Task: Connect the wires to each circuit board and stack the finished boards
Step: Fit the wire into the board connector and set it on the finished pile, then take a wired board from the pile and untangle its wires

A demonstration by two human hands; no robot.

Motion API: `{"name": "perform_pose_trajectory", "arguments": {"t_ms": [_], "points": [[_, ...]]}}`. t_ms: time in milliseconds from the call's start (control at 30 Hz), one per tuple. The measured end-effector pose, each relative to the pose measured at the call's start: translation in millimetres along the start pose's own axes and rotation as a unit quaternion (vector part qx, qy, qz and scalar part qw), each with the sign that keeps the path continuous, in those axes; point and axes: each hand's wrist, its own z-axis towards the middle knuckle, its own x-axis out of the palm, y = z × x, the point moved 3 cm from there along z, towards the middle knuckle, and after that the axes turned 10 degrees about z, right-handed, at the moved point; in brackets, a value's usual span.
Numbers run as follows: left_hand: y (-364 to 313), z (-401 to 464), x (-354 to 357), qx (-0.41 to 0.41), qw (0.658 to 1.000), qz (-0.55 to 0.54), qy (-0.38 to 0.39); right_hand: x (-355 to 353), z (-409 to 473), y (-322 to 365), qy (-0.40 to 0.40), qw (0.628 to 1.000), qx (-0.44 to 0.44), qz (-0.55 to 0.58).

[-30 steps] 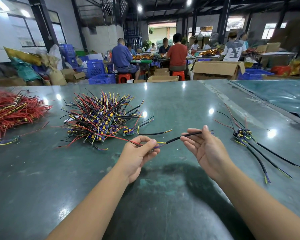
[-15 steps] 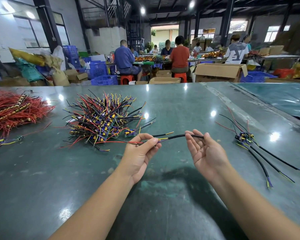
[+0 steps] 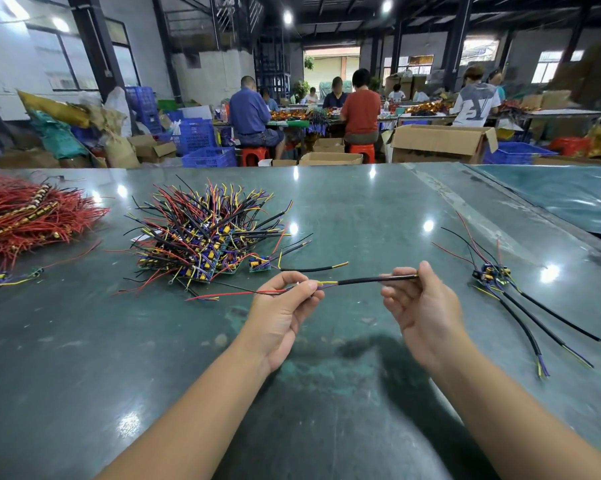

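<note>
My left hand (image 3: 282,308) pinches the yellow and purple leads at one end of a black sleeved cable (image 3: 359,281), and thin red wires trail left from that grip. My right hand (image 3: 422,308) holds the cable's other end between thumb and fingers, palm facing me. The cable stretches level between both hands above the table. A big heap of small circuit boards with red, black, yellow and purple wires (image 3: 205,242) lies behind my left hand. A small stack of wired boards (image 3: 492,273) with long black cables lies to the right.
A pile of red wires (image 3: 25,216) sits at the far left of the green table (image 3: 153,358). A loose black cable (image 3: 312,269) lies just beyond my hands. A single board with leads (image 3: 1,277) lies at the left edge. People work at benches in the background.
My hands have drawn slightly apart, pulling the black cable straight and level. The right hand's grip has slid toward the cable's end.
</note>
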Motion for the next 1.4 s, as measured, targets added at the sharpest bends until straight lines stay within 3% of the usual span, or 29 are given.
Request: {"name": "perform_pose_trajectory", "arguments": {"t_ms": [67,133,233,300,333,400,500,567,733,800,900,967,1133,1300,1400], "points": [[-2,3,-4,0.004,0.999,-0.037,-0.033,4,-5,-3,0.014,0.996,-0.005,-0.090],[-5,5,-8,0.011,0.997,-0.058,-0.055,8,-12,-5,0.054,0.962,-0.093,-0.250],[-4,5,-10,0.009,0.999,-0.005,-0.048,15,-28,-4,0.143,0.820,-0.338,-0.440],[0,4,-8,-0.001,0.998,0.050,-0.022,20,-33,-1,0.150,0.713,-0.457,-0.511],[2,3,-6,-0.008,0.997,0.071,-0.008,21,-32,0,0.151,0.670,-0.479,-0.547],[5,0,-2,-0.018,0.995,0.097,0.017,18,-26,-1,0.186,0.632,-0.436,-0.613],[3,-1,-3,-0.024,0.995,0.095,0.026,6,-19,-6,0.239,0.614,-0.270,-0.702],[1,-1,-4,-0.027,0.996,0.087,0.024,4,-18,-7,0.263,0.609,-0.227,-0.713],[1,-4,-1,-0.049,0.997,0.050,0.024,6,-17,-3,0.289,0.629,-0.199,-0.694],[0,-3,-2,-0.060,0.997,0.035,0.016,6,-18,-3,0.302,0.607,-0.204,-0.707],[0,-1,-6,-0.080,0.996,0.050,-0.002,7,-19,-10,0.340,0.542,-0.212,-0.739],[0,-1,-10,-0.094,0.994,0.061,-0.015,8,-21,-13,0.354,0.527,-0.215,-0.742],[-4,4,-16,-0.092,0.994,0.054,-0.017,7,-21,-11,0.307,0.556,-0.229,-0.738],[-2,3,-15,-0.096,0.994,0.057,-0.022,6,-20,-16,0.264,0.546,-0.227,-0.762],[-3,3,-16,-0.097,0.994,0.044,-0.025,9,-23,-16,0.280,0.554,-0.228,-0.750]]}}
